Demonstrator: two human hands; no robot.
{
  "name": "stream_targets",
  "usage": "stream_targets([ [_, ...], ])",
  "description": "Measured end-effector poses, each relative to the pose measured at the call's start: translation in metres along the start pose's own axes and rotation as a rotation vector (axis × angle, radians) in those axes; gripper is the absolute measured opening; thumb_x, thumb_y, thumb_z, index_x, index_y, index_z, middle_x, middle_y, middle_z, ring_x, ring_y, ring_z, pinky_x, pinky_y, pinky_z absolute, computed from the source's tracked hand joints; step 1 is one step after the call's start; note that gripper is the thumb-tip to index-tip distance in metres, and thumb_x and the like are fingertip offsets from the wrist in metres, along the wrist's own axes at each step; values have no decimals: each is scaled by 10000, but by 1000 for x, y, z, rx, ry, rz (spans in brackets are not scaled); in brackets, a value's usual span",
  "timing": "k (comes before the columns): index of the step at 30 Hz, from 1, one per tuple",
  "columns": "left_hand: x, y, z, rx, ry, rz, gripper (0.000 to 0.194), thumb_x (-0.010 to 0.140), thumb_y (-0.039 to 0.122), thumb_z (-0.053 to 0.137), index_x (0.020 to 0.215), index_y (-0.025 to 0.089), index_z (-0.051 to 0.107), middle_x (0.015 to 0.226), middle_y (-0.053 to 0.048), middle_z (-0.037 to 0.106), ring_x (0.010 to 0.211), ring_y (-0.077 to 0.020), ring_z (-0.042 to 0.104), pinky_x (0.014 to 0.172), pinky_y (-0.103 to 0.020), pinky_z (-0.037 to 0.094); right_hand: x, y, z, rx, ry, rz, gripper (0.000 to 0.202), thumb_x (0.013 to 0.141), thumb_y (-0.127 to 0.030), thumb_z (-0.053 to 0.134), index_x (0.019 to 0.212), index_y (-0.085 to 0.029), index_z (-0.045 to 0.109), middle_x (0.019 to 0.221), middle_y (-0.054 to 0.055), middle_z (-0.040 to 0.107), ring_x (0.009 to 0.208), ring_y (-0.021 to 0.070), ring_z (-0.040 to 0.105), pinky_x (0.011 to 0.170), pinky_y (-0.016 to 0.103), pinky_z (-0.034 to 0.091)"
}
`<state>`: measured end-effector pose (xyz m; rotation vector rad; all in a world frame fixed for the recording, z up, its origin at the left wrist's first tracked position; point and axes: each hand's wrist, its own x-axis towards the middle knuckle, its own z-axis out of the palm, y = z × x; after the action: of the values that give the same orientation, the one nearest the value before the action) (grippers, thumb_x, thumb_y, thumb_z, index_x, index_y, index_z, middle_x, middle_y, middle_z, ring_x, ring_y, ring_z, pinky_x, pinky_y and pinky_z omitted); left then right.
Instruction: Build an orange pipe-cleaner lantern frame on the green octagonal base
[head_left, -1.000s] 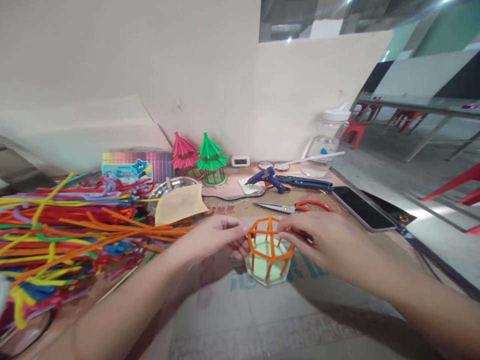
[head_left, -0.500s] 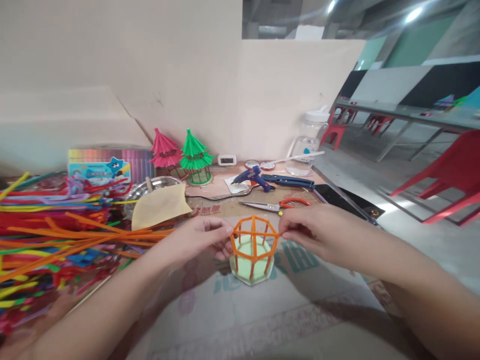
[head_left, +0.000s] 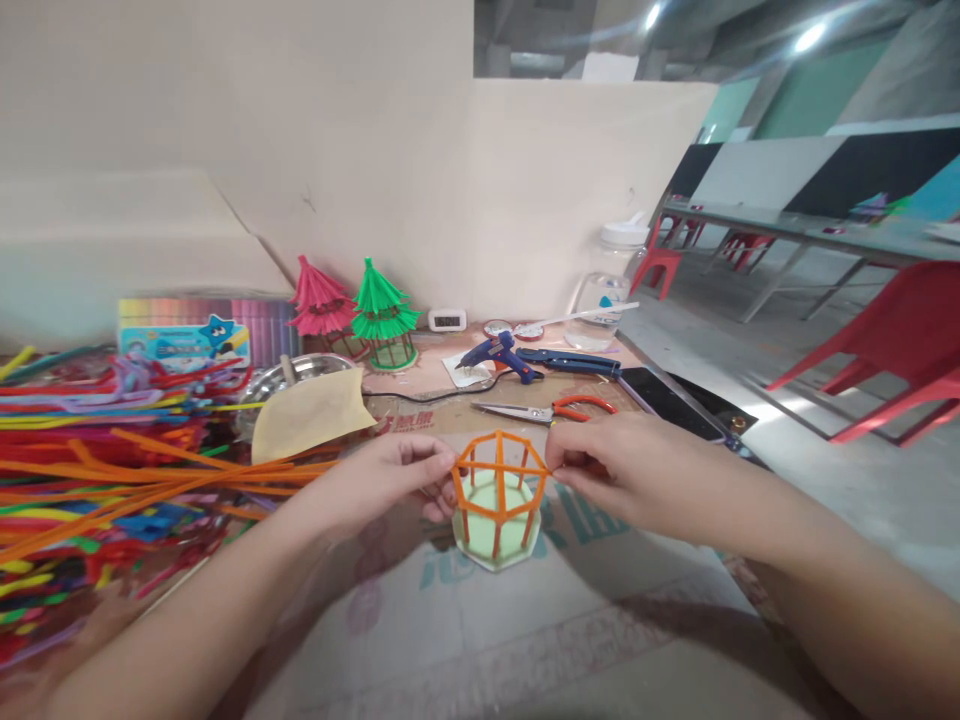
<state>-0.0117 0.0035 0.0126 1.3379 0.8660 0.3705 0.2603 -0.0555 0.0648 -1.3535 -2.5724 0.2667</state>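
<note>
Right between the two sets of fingers sits an orange frame [head_left: 500, 495], its posts rising from a pale green base [head_left: 512, 545] below the fingertips, low over the bench [head_left: 382, 665]. The left fingers [head_left: 440, 465] look pinched nearly together on its near rim corner, the rest curled loosely; the right fingers [head_left: 562, 462] are closed at the opposite corner, by the end of a crossbar. I'd guess it weighs almost nothing: fuzzy, springy rods, not slippery, but easily bent or pulled loose at the joints. A light pinch at the rim corners suits small adjustments; for lifting, I'd take the base, which seems stiffer. The fingertips hide both pinched joints, so I can't tell whether the bar's ends are fixed, and the underside is out of sight. Beyond the right fingers, the scissors' [head_left: 517, 411] handles are partly covered by that hand.
</note>
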Motion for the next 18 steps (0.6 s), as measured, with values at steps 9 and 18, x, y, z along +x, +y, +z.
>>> stream_targets([
  [9, 0, -3, -2, -63, -23, -14, 427, 781, 537, 744, 891, 128, 694, 783, -47, 704, 698, -139, 653, 668, -263, 547, 0, 7, 5, 64, -40, 18, 132, 909, -192, 529, 789, -235, 565, 662, -52, 592, 581, 107, 502, 532, 240, 295],
  [18, 1, -4, 1, -62, 11, -7, 417, 768, 539, 755, 827, 134, 677, 746, -32, 679, 683, -135, 637, 652, -264, 536, 1, 6, 6, 69, -67, 53, 125, 925, -230, 524, 812, -244, 576, 682, -44, 603, 617, 121, 517, 551, 248, 298],
])
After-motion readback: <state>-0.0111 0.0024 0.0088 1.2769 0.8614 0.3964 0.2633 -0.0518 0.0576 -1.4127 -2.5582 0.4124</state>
